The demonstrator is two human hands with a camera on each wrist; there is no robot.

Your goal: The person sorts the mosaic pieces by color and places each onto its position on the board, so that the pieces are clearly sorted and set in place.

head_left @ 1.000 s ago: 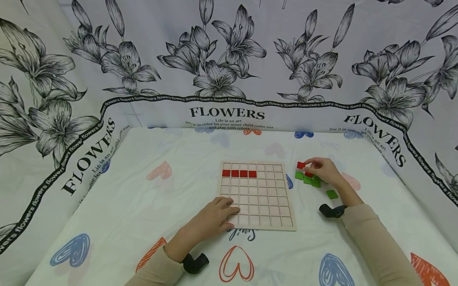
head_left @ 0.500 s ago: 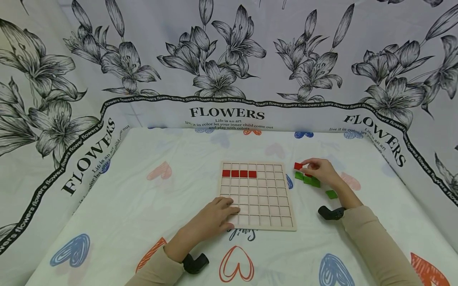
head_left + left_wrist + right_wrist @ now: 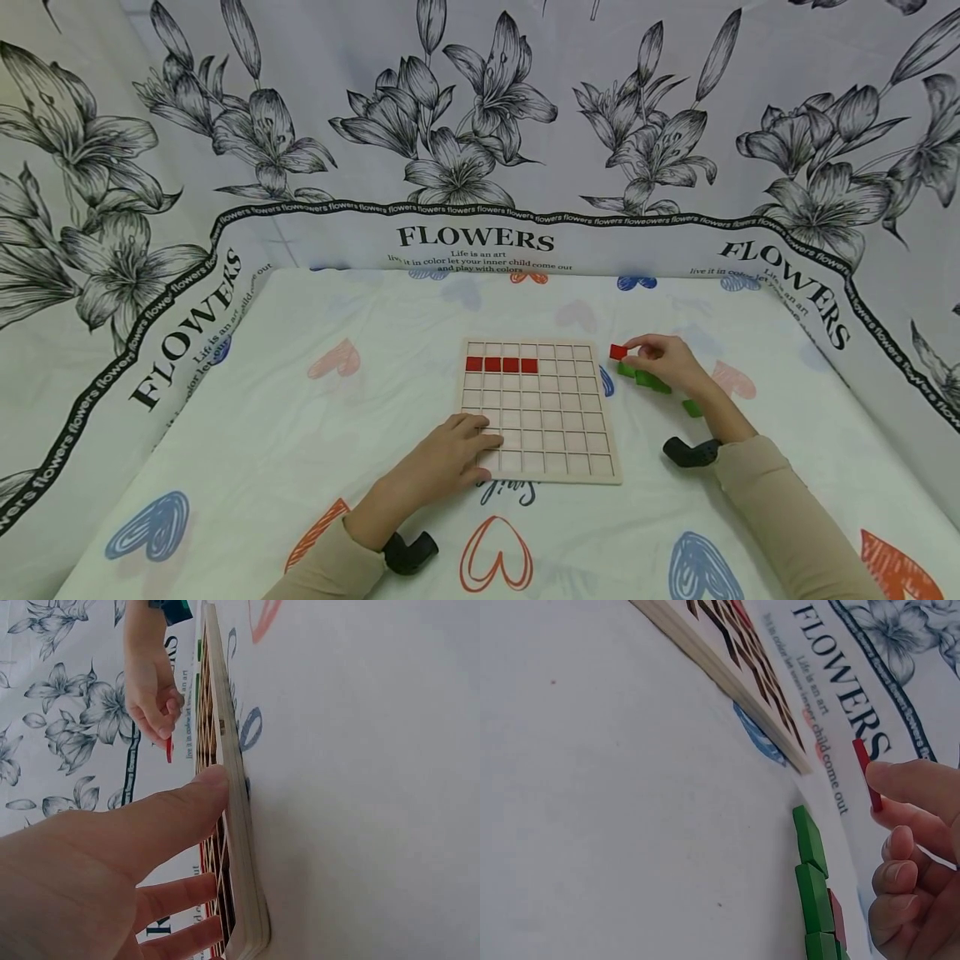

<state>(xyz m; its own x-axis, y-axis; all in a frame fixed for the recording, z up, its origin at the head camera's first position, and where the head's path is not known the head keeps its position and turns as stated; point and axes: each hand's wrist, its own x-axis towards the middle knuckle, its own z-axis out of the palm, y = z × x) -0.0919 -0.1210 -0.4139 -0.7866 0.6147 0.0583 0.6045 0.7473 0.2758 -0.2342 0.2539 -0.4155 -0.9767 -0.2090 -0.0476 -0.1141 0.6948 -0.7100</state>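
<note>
A heart-printed cloth (image 3: pixel 247 450) is spread beneath, and green tiles (image 3: pixel 647 380) are partly hidden by the right hand (image 3: pixel 667 362), with a second red piece (image 3: pixel 837 919) glimpsed behind them. A red tile (image 3: pixel 618 352) is pinched between that hand's thumb and forefinger, beside the far right corner of the gridded board (image 3: pixel 552 421). In its second row from the far edge, four red squares (image 3: pixel 511 364) are seated; the near left part is touched by the loose-fingered left hand (image 3: pixel 442 458)
</note>
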